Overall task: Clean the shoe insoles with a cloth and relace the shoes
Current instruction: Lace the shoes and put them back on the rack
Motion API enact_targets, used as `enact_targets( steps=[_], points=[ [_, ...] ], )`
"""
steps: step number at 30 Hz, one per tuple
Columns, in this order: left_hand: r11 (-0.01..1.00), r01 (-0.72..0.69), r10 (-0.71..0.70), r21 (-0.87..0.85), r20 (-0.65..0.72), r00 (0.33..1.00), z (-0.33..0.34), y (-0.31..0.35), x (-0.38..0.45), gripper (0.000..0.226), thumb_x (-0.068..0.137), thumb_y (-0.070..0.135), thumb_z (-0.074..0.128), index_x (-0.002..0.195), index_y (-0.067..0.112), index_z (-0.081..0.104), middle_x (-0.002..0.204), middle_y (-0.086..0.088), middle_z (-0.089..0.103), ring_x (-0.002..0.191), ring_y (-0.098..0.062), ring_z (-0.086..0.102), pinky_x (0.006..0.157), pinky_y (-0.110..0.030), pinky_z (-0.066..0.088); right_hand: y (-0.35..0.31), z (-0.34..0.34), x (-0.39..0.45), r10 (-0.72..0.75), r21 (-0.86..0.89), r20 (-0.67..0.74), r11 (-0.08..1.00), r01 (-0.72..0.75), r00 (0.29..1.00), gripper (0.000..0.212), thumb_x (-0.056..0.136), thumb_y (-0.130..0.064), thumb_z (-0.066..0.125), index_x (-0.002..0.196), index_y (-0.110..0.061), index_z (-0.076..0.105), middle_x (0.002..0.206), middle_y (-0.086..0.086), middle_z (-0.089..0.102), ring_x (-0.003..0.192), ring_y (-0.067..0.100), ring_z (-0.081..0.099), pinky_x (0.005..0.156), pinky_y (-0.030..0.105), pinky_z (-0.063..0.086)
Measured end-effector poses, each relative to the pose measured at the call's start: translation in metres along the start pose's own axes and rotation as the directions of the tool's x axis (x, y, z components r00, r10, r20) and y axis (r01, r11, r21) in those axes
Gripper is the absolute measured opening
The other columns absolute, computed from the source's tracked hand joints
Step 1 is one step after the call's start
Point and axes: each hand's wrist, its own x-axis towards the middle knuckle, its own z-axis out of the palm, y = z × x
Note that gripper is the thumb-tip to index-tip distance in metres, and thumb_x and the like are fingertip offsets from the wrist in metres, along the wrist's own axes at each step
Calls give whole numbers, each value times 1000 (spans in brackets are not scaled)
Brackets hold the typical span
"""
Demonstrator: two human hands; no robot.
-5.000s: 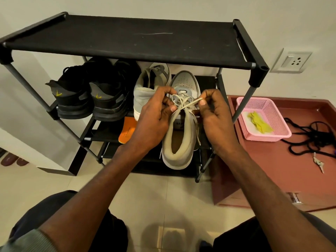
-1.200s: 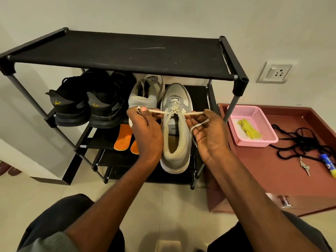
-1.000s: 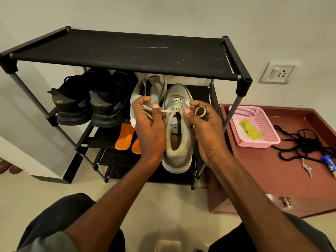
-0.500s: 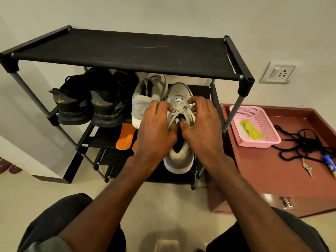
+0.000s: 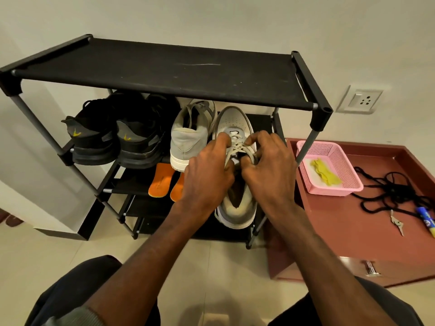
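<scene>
1. Nearest the camera, both forearms reach out over the tiled floor [image 5: 70, 255] to the shoe rack [image 5: 164, 74].
2. Left hand [image 5: 207, 172] and right hand [image 5: 268, 170] sit side by side over the grey sneaker [image 5: 237, 215], fingers curled in on the off-white lace [image 5: 240, 147]. Both look to be pinching lace strands at the upper eyelets; exact contact is partly hidden by the knuckles.
3. Sneaker lies heel toward the person, toe under the rack's top shelf, at the right end of the middle tier. Heel overhangs the front bar.
4. Handling, my read: lace is soft, limp and light, so it needs tension from both sides or the crossings slacken. Take it close to the eyelets or by the ends. Shoe is light with a padded collar and may slide if pulled one-sided.
5. Room: second grey sneaker [image 5: 188, 137] is just beside on the left and the rack's right post [image 5: 303, 149] is near on the right, so sideways pulls are cramped. Toward the person is free.
6. Lower tier: orange insoles [image 5: 162, 180]. Farther left, a pair of black sneakers [image 5: 113, 140].
7. Right of the rack, a low maroon table [image 5: 353, 220] carries a pink basket [image 5: 343, 165] with a yellow cloth [image 5: 324, 172], then black laces [image 5: 395, 189].
</scene>
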Motion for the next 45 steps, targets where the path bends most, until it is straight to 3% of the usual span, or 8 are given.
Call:
enact_targets(
  steps=[5, 11, 17, 22, 29, 33, 41, 45],
  points=[
    [994, -19, 9, 109, 96, 995, 0, -3, 7, 68, 100, 29, 63, 160, 30, 31, 127, -6, 65, 109, -23, 65, 86, -41, 58, 16, -6, 13, -29, -22, 360, 999, 39, 932, 68, 97, -31, 62, 158, -41, 35, 114, -1, 48, 92, 10, 51, 68, 16, 37],
    [966, -36, -3, 257, 146, 989, 6, -5, 14, 63, 103, 35, 55, 161, 35, 30, 137, -7, 59, 115, -30, 63, 87, -43, 52, 9, -1, 9, -16, -75, 235, 997, 35, 972, 42, 103, -28, 55, 144, -25, 59, 115, 2, 53, 91, 9, 52, 66, 13, 28],
    [995, 26, -7, -99, 180, 984, -5, -20, 12, 62, 96, 46, 61, 151, 28, 41, 135, 0, 61, 120, -16, 58, 97, -35, 51, 24, -11, 15, 72, 255, 337, 953, -165, 939, 46, 95, -57, 66, 136, -34, 65, 109, -11, 67, 97, 2, 63, 81, 27, 54],
    [934, 97, -51, -343, 141, 989, -12, -29, 5, 44, 106, 56, 36, 119, 24, 63, 106, 8, 69, 101, -10, 65, 86, -48, 55, 31, -11, 11, 145, 392, 318, 880, -269, 937, 19, 104, -26, 62, 119, -26, 73, 106, -15, 73, 101, 4, 69, 94, 42, 61],
    [956, 123, -92, -267, 125, 988, -5, -30, 7, 15, 106, 29, 56, 99, 15, 58, 83, 5, 64, 73, -6, 59, 64, -33, 50, 25, -6, 12, 119, 238, 223, 956, -172, 968, 9, 104, -15, 60, 104, -20, 68, 91, -18, 64, 86, -1, 61, 74, 16, 47],
    [952, 147, -115, -269, 129, 985, -9, -29, 8, 17, 109, 31, 48, 103, 15, 51, 76, 8, 59, 60, 4, 54, 54, -15, 36, 27, -12, 10, 95, 315, 298, 930, -192, 950, 10, 104, -21, 61, 112, -21, 68, 98, -15, 67, 91, 1, 64, 78, 21, 54],
    [956, 107, -98, -273, 49, 994, -10, -26, 10, 16, 110, 29, 46, 106, 14, 49, 78, 5, 60, 63, -3, 57, 58, -26, 45, 20, -4, 6, 141, 299, 178, 935, -190, 974, 6, 106, -14, 55, 106, -14, 61, 96, -4, 66, 88, 7, 62, 74, 22, 50],
    [999, -9, 9, -40, -9, 1000, -20, -13, 5, 16, 111, 27, 40, 114, 12, 44, 85, -4, 65, 69, -18, 63, 58, -37, 50, 8, -8, 3, 86, 120, 21, 989, -88, 996, 12, 102, -11, 60, 111, -13, 53, 90, -4, 62, 74, 10, 58, 63, 21, 42]
  ],
)
